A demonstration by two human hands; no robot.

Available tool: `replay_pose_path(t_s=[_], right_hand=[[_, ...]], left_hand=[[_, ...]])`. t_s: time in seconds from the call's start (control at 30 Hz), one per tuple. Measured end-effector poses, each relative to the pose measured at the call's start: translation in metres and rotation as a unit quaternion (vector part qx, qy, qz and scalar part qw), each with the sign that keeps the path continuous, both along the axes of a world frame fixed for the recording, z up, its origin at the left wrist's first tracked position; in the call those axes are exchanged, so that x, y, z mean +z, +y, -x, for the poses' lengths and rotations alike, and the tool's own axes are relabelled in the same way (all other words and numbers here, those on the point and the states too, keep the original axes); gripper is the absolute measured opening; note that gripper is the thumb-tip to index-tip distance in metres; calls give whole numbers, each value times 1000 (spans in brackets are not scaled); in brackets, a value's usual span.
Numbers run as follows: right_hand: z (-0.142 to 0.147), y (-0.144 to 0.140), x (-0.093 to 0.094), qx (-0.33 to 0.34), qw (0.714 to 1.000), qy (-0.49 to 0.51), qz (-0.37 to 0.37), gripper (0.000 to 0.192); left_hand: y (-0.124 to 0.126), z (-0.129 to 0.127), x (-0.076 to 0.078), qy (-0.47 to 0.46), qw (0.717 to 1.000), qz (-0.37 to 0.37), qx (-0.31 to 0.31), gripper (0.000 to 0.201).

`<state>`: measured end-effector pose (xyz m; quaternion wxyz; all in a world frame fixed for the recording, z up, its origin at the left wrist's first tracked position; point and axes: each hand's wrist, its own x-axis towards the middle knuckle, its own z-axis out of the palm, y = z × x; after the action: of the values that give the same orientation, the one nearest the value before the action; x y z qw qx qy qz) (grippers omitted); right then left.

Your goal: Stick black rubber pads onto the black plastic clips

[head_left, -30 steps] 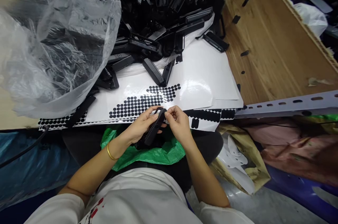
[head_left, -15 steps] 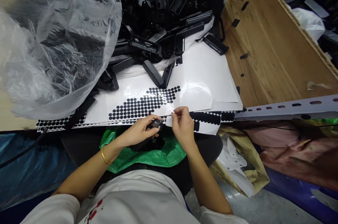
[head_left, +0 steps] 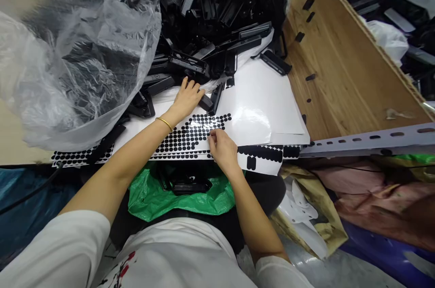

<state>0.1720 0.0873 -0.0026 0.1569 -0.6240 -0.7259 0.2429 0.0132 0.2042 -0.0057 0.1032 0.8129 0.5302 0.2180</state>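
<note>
My left hand (head_left: 188,97) reaches forward and lies with fingers spread on a black plastic bar (head_left: 206,102) at the edge of the pile of black parts (head_left: 217,16). My right hand (head_left: 221,148) is curled, its fingertips pressed on the black round stickers (head_left: 185,136) of the white sticker sheet (head_left: 258,102). Whether a sticker sits between those fingertips is hidden. Several black parts (head_left: 185,184) lie in the green bag (head_left: 146,197) on my lap, below both hands.
A large clear plastic bag (head_left: 74,61) of black parts bulges at the left. A wooden board (head_left: 340,70) with loose black pads slopes at the right, above a grey perforated metal rail (head_left: 367,141). Crumpled paper and bags (head_left: 306,206) lie at my right knee.
My left hand let the black part go into the green bag and reached forward onto a part at the pile. My right hand moved from the held part to the sticker sheet.
</note>
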Motion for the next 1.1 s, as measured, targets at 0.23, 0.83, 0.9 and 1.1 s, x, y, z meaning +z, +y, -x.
replay_pose_path(t_s=[0.23, 0.83, 0.9, 1.1], right_hand=[[3, 0, -4, 31, 999, -24, 7, 10], [14, -20, 12, -40, 907, 392, 148, 16], [16, -22, 14, -45, 916, 375, 135, 16], [19, -25, 17, -40, 932, 344, 105, 14]], left_hand=[[-41, 15, 14, -42, 995, 28, 82, 16], [-152, -16, 6, -683, 599, 385, 162, 21], [-154, -17, 7, -681, 602, 383, 166, 21], [-157, -20, 11, -679, 605, 375, 179, 21]])
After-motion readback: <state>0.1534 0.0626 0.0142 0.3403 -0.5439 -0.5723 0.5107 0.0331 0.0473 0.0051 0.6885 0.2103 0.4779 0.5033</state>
